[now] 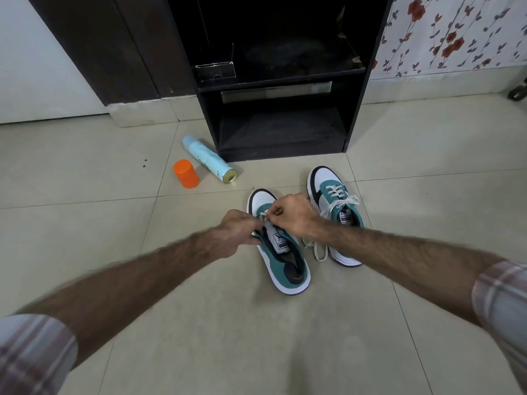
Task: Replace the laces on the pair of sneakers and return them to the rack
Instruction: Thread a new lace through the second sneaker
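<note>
Both hands, left hand (236, 232) and right hand (291, 215), pinch the soft, limp lace (263, 214) on the near sneaker (285, 263); grip near its tip.

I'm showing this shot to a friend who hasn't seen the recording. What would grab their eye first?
Both hands, the left hand and right hand, meet mid-frame, pinching a white lace over the near teal-and-white sneaker. The second sneaker sits just right of it, already laced. Further left on the floor, an orange cap stands beside a toppled pale-blue spray can, before the black rack.
</note>
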